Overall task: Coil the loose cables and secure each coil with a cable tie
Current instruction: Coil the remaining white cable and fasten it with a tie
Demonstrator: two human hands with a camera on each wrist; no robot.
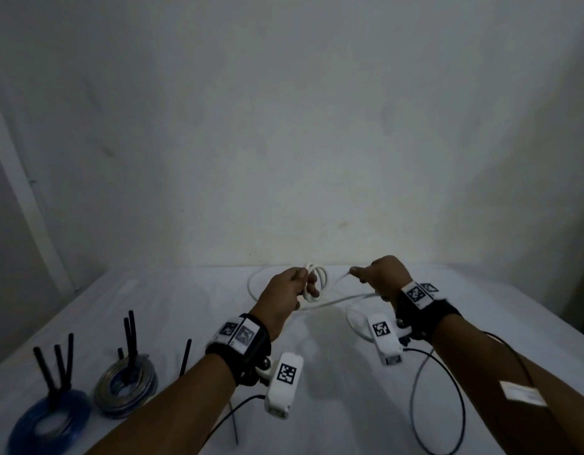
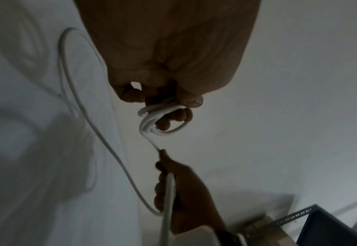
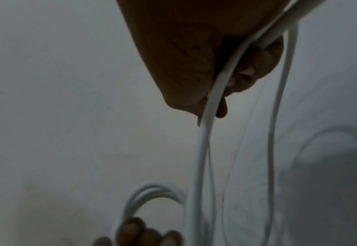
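My left hand [image 1: 285, 292] holds a small cable coil [image 1: 315, 282] above the far middle of the desk [image 1: 152, 307]; my right hand [image 1: 384, 274] is just to its right, with the cable's loose run [image 1: 346, 298] passing between them and trailing onto the desk below. At my near left sit two tied coils [image 1: 47, 418] [image 1: 126, 389] side by side, with a spare cable tie [image 1: 185, 357] just right of them.

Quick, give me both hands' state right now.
Left hand: closed, gripping the small coil of the white cable.
Right hand: closed, pinching the white cable's loose run.
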